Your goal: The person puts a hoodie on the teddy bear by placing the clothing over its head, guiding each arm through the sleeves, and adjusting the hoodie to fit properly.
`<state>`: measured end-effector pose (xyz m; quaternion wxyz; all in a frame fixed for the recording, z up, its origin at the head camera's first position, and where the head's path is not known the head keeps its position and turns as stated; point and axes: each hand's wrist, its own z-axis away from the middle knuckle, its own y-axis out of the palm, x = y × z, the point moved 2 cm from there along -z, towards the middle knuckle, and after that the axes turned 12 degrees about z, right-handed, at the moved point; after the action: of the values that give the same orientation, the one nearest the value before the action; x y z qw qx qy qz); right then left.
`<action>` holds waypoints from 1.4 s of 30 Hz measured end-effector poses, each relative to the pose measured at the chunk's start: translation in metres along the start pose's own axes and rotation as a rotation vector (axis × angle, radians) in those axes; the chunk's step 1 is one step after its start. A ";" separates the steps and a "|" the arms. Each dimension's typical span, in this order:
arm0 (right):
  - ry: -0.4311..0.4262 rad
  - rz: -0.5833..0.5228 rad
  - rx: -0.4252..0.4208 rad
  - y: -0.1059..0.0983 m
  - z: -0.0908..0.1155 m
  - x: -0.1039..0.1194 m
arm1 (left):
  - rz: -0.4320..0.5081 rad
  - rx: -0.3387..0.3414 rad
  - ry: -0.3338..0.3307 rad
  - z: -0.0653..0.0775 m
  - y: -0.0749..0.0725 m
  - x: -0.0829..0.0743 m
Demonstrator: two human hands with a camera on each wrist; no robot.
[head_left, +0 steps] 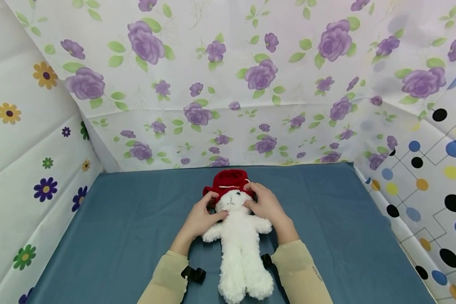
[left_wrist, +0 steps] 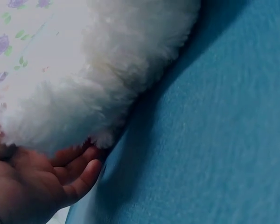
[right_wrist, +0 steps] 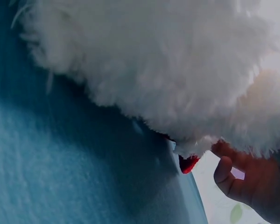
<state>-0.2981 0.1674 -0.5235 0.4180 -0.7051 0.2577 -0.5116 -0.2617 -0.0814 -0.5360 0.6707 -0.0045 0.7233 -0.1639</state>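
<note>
A white fluffy plush toy (head_left: pixel 238 240) lies on its back, with its head toward the far edge and its legs toward me. On its head sits a red hat (head_left: pixel 228 180) with a thin pale cord. My left hand (head_left: pixel 200 218) holds the toy's head from the left, index finger at the brim and thumb near the neck. From the right, my right hand (head_left: pixel 267 203) grips the brim, with its thumb at the toy's cheek. White fur (left_wrist: pixel 130 46) fills much of the left wrist view. A bit of the red hat (right_wrist: pixel 188 164) shows beneath the fur in the right wrist view.
A blue cloth (head_left: pixel 144 219) covers the table. Behind it rises a white curtain with purple roses (head_left: pixel 262 76). Printed sheets stand at both sides, flowered at left (head_left: pixel 30 143) and dotted at right (head_left: pixel 433 185). Black straps with small devices (head_left: pixel 194 274) are around both wrists.
</note>
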 end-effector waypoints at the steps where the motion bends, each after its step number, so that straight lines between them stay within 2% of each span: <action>1: 0.003 0.007 -0.002 0.000 0.000 0.001 | -0.001 0.000 0.002 0.000 0.000 -0.001; 20: -0.010 0.091 -0.078 0.000 0.001 0.010 | -0.026 -0.002 0.101 -0.002 0.007 -0.008; 26: -0.155 0.048 -0.117 0.003 0.000 0.010 | -0.083 -0.005 0.167 -0.001 0.007 -0.009; 29: -0.241 0.060 -0.149 0.004 -0.001 0.010 | -0.128 -0.011 0.212 -0.001 0.010 -0.011; 32: -0.298 0.072 -0.145 0.003 -0.001 0.009 | -0.173 -0.016 0.249 0.000 0.012 -0.010; 34: -0.311 0.055 -0.118 0.001 0.000 0.007 | -0.189 -0.001 0.244 0.000 0.010 -0.009; 36: -0.296 0.001 -0.074 -0.003 0.002 0.003 | -0.172 0.035 0.209 0.000 0.006 -0.006; 40: -0.218 -0.095 0.004 -0.008 0.009 -0.013 | -0.078 0.145 0.122 0.001 -0.007 0.003; 42: -0.208 -0.126 0.028 -0.008 0.011 -0.019 | -0.056 0.184 0.097 0.001 -0.013 0.007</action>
<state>-0.2951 0.1896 -0.5279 0.4194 -0.7633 0.1609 -0.4644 -0.2641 -0.0950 -0.5394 0.6276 0.0448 0.7365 -0.2482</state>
